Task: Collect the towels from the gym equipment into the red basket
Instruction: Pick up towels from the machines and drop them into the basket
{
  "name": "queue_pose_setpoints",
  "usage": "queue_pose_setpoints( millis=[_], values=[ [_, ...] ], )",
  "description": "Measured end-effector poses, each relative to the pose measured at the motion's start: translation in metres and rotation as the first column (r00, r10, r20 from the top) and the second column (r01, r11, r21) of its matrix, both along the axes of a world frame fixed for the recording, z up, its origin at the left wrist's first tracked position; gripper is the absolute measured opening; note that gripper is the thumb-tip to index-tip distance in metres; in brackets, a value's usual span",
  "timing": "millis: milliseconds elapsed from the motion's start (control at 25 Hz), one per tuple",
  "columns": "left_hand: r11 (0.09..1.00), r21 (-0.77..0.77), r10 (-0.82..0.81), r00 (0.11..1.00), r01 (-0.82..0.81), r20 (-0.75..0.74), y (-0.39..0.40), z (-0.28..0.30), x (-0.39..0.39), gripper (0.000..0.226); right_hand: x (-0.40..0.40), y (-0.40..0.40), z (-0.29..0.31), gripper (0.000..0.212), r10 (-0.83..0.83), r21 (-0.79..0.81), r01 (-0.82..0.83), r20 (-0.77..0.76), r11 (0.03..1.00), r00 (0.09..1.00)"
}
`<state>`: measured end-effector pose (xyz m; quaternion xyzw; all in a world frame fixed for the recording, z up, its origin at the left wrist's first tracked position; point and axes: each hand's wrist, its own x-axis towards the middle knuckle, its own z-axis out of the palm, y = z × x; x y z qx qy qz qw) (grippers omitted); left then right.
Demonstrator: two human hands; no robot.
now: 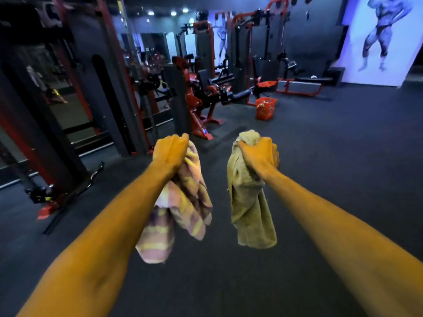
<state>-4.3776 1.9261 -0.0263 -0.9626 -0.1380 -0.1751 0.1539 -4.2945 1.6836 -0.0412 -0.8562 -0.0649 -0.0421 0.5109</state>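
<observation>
Towels: 2 are in view, each held out in front of the person above the dark floor [320, 179]. The left hand [170, 152] is clenched around the top of a pink and yellow striped towel [183, 207], which hangs below the fist. The right hand [258, 154] is clenched around an olive towel [249, 211], also hanging down. The red basket [265, 108] stands on the floor well ahead, beside a red exercise machine [201, 97]

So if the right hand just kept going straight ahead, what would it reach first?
Probably the red basket. The right hand, gripping the plain towel, points roughly toward it across bare floor; nothing seems to stand between, though depth is hard to judge.
</observation>
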Motion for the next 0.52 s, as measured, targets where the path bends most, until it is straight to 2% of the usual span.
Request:
queue_pose_setpoints(
  millis=[80,160,280,520],
  values=[
    [1.0,0.02,-0.011,0.999,0.01,0.039,0.022,0.005,0.074,0.017,0.069,0.025,0.006,0.059,-0.011,0.044,0.011,0.008,0.999,1.0],
    [1.0,0.0,-0.009,0.999,0.009,0.046,0.041,0.008,0.136,0.018,0.132,0.045,0.005,0.06,-0.051,0.007,0.05,0.019,0.999,0.999],
    [0.999,0.01,-0.036,0.996,0.035,0.079,0.078,0.005,0.224,0.019,0.212,0.075,0.009,0.056,-0.018,0.015,0.018,0.044,1.0,0.999],
    [0.999,-0.006,-0.036,0.994,0.037,0.103,0.186,-0.027,0.437,0.019,0.418,0.153,-0.01,0.055,-0.072,-0.017,0.074,0.082,0.997,0.994]
  ],
)
